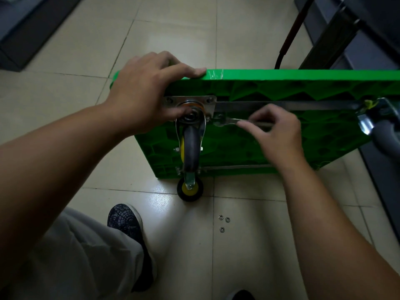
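A green plastic cart platform (270, 87) stands on its edge on the tiled floor, underside toward me. A swivel caster (191, 135) with a grey wheel hangs from a metal mounting plate (190, 100) near its upper left corner. My left hand (147, 92) grips the platform's top edge, fingers over the rim and thumb by the caster plate. My right hand (275, 131) holds a metal wrench (231, 121), whose head sits on a bolt at the plate's lower right corner. A second caster (190, 189) with a yellow hub rests on the floor below.
Three small metal washers (224, 223) lie on the tiles in front of the cart. My dark patterned shoe (125, 219) and grey trouser leg are at lower left. Another grey wheel (385, 135) shows at the right edge. Dark furniture stands at the upper left and upper right.
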### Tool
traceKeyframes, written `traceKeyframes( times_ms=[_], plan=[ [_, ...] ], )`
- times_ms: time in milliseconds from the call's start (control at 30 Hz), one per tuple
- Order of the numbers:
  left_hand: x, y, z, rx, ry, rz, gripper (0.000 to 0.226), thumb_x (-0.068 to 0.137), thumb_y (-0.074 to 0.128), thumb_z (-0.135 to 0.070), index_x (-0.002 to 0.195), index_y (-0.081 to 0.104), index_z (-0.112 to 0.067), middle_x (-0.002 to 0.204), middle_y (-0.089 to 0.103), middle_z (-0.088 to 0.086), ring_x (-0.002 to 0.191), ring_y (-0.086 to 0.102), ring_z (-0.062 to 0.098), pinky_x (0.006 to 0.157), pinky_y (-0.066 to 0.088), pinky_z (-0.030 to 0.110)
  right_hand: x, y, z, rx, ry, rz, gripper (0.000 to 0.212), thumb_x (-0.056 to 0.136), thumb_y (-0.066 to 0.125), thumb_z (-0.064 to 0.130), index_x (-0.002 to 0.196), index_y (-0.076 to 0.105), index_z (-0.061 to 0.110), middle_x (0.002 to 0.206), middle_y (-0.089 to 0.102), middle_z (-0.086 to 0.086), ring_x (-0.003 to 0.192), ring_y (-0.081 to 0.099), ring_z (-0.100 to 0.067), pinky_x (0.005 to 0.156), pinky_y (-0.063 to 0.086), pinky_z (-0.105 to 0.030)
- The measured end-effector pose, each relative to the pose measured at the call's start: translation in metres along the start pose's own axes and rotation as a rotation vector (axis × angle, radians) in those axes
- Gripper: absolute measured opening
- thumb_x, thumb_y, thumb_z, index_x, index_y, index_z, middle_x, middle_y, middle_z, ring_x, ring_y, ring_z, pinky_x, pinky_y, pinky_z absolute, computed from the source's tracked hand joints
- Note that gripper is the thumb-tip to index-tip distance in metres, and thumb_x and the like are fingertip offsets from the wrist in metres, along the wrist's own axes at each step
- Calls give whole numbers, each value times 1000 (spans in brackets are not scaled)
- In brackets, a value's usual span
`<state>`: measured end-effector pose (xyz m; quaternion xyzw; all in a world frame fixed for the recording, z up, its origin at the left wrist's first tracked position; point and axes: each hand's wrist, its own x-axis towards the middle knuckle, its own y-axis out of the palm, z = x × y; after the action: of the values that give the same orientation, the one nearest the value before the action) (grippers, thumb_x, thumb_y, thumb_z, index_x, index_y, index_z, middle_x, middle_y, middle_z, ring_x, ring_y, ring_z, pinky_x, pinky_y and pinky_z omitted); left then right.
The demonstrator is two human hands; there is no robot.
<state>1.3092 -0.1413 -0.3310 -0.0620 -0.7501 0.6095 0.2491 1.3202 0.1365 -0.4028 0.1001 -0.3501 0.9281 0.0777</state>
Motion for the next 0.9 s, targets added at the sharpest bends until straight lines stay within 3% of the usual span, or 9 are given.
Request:
traceKeyframes(
  times_ms=[67,133,200,467,700,833,900],
  plan=[
    [1,0,1,4,-5,0,68,80,62,-55,145,49,-39,126,59,8,107,54,30,80,30,35,-19,14,-10,511,274,-112,20,80,83,27,87,68,15,78,71,4,74,65,-6,70,50,-21],
    [2,0,1,0,-11,0,69,79,61,-56,145,50,-39,126,59,8,108,54,30,80,30,34,-42,40,-13,952,578,-125,19,80,77,29,88,66,15,79,72,3,70,65,-7,74,50,-23],
    [2,0,1,-10,-17,-3,69,78,62,-56,144,51,-39,127,59,8,109,54,30,81,29,34,-57,67,-12,1146,721,-99,20,77,74,31,87,65,16,79,71,1,70,64,-8,76,49,-25],
    [1,1,2,14,-9,0,68,81,58,-56,147,47,-39,129,58,8,109,53,31,81,29,34,-68,120,8,1104,733,-152,11,87,75,7,86,64,7,76,72,-3,72,69,-5,70,52,-13],
    [1,2,2,11,-24,-1,69,81,60,-56,147,47,-40,129,58,6,110,52,29,82,29,34,-59,130,7,1038,614,-220,13,88,75,4,84,63,6,80,70,-8,79,70,-11,77,53,-17],
    [1,2,2,12,-19,-5,69,81,59,-56,147,46,-40,129,58,6,109,52,29,82,28,33,-58,137,10,1022,638,-204,15,89,75,9,83,61,6,76,69,-7,71,67,-8,70,52,-18],
    [1,2,2,15,-19,-3,69,81,58,-56,147,46,-39,129,58,6,110,52,29,83,28,34,-59,144,15,1081,702,-173,17,89,75,13,81,60,8,74,69,-6,70,64,-13,70,51,-26]
  ],
)
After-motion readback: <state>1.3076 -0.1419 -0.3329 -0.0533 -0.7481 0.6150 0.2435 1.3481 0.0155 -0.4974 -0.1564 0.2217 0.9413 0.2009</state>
